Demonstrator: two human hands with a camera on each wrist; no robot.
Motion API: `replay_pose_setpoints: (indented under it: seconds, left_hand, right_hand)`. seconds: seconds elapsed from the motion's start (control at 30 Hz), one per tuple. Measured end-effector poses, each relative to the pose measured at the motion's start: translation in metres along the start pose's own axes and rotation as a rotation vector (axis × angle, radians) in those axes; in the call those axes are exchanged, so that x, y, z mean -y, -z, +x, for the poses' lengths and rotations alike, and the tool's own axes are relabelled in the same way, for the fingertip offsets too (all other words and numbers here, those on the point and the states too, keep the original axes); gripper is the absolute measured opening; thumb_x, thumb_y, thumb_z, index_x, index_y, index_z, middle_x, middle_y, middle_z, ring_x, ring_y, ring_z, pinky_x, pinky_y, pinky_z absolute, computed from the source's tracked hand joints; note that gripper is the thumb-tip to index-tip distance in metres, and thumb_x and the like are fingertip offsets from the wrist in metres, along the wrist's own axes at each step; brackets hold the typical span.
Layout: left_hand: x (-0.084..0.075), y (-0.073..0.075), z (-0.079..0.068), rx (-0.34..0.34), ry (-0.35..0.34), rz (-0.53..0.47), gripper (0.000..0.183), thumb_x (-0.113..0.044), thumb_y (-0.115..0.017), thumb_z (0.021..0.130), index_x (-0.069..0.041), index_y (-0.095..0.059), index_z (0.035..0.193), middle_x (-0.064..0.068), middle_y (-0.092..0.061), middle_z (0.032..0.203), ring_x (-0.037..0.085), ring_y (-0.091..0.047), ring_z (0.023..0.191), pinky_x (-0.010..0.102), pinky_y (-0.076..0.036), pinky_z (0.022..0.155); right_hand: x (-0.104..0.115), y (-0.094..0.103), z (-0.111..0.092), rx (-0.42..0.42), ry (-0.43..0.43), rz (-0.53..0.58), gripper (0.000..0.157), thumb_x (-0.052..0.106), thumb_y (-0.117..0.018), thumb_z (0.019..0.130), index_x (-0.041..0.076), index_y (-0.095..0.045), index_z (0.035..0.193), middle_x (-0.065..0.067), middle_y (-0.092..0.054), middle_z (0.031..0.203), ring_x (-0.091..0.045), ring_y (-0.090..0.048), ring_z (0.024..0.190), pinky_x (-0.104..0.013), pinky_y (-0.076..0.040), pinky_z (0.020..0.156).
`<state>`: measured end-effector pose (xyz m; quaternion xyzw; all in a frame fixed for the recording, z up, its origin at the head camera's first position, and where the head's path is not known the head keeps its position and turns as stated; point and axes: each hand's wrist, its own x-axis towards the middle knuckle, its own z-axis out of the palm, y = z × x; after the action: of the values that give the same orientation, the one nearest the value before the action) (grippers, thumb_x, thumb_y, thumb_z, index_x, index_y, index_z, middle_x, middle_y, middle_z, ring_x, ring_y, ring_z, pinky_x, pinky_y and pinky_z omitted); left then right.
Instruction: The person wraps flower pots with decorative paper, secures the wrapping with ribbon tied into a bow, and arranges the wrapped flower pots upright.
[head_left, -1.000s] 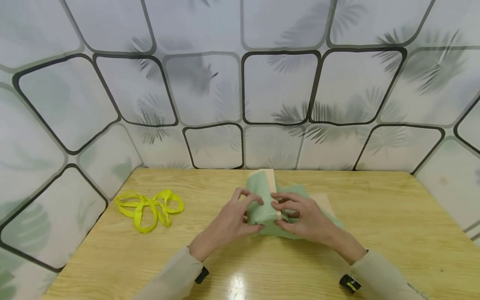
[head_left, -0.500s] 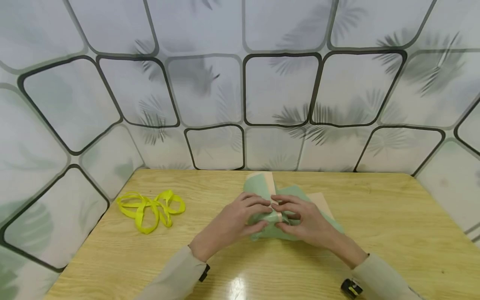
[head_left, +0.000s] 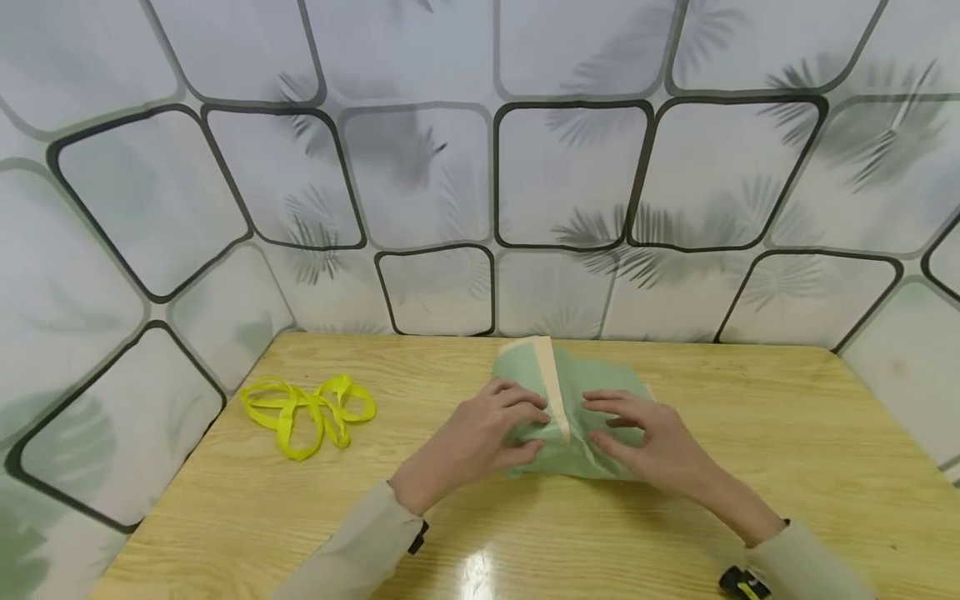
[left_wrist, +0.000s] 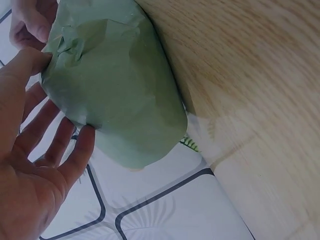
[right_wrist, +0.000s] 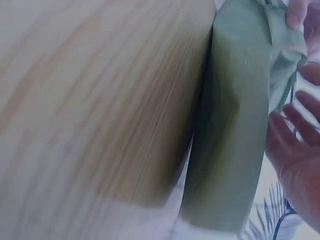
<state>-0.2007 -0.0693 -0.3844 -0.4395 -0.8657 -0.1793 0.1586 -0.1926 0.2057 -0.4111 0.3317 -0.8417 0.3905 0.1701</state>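
A parcel in green wrapping paper with a cream strip along its seam lies toward the back of the table. On its left part my left hand holds the paper, fingertips on top and thumb at the near end. The left wrist view shows that crumpled green end by the thumb. My right hand hovers at the parcel's right side, fingers loosely spread; whether its fingertips touch the paper cannot be told. A smooth green flank fills the middle of the right wrist view. Whatever the paper covers is hidden.
A loose yellow ribbon lies in loops on the left of the wooden table. Behind the table hangs a patterned wall covering with leaves and dark outlines.
The green paper on the right has come over flatter, and the cream strip shows longer. My right hand has moved off the seam to the right; my left hand stays on the parcel.
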Motion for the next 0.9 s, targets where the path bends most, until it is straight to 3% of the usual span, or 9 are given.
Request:
replay_pose_setpoints:
  seconds: [0.1, 0.2, 0.3, 0.43, 0.6, 0.9]
  left_hand:
    - [0.001, -0.002, 0.000, -0.017, -0.006, -0.018, 0.016, -0.023, -0.076, 0.093, -0.017, -0.074, 0.109, -0.005, -0.070, 0.126, 0.016, -0.060, 0.118, 0.026, -0.056, 0.096]
    - [0.002, -0.003, 0.001, -0.033, -0.016, -0.044, 0.013, -0.020, -0.075, 0.093, -0.016, -0.074, 0.105, -0.002, -0.069, 0.132, 0.017, -0.061, 0.122, 0.028, -0.054, 0.102]
    - [0.001, -0.003, 0.002, -0.032, -0.020, -0.057, 0.011, -0.019, -0.073, 0.093, -0.016, -0.073, 0.103, -0.001, -0.068, 0.137, 0.018, -0.061, 0.127, 0.033, -0.054, 0.103]
    - [0.001, -0.004, 0.003, -0.019, -0.020, -0.053, 0.011, -0.018, -0.072, 0.092, -0.017, -0.071, 0.102, -0.002, -0.069, 0.136, 0.018, -0.062, 0.129, 0.036, -0.056, 0.101]
    - [0.000, -0.004, 0.004, -0.006, -0.009, -0.052, 0.009, -0.018, -0.072, 0.092, -0.017, -0.070, 0.101, -0.002, -0.069, 0.136, 0.018, -0.062, 0.129, 0.036, -0.056, 0.101]
    - [-0.002, 0.000, 0.004, 0.021, 0.001, -0.037, 0.010, -0.017, -0.070, 0.094, -0.016, -0.070, 0.103, -0.002, -0.068, 0.138, 0.019, -0.061, 0.131, 0.036, -0.055, 0.104]
  right_hand:
    - [-0.005, 0.010, -0.004, -0.096, -0.104, -0.141, 0.028, 0.001, -0.077, 0.089, 0.006, -0.075, 0.116, -0.010, -0.075, 0.116, -0.024, -0.073, 0.095, -0.028, -0.062, 0.069]
    - [-0.009, 0.023, -0.008, -0.123, -0.290, -0.242, 0.023, 0.011, -0.072, 0.095, 0.004, -0.074, 0.117, -0.013, -0.074, 0.112, -0.030, -0.071, 0.092, -0.031, -0.059, 0.066]
    - [-0.013, 0.036, -0.012, -0.037, -0.506, -0.281, 0.040, 0.029, -0.063, 0.102, -0.002, -0.067, 0.127, -0.024, -0.070, 0.117, -0.037, -0.069, 0.096, -0.041, -0.058, 0.070]
    - [-0.020, 0.050, -0.014, 0.192, -0.722, -0.277, 0.073, 0.051, -0.049, 0.105, -0.013, -0.047, 0.140, -0.033, -0.065, 0.115, -0.039, -0.067, 0.094, -0.048, -0.056, 0.071]
    - [-0.025, 0.055, -0.015, 0.389, -0.822, -0.270, 0.090, 0.062, -0.040, 0.105, -0.020, -0.037, 0.140, -0.032, -0.065, 0.111, -0.038, -0.068, 0.094, -0.047, -0.054, 0.073]
    - [-0.027, 0.054, -0.014, 0.448, -0.870, -0.190, 0.087, 0.060, -0.046, 0.104, -0.020, -0.043, 0.138, -0.036, -0.063, 0.121, -0.038, -0.067, 0.102, -0.045, -0.057, 0.077]
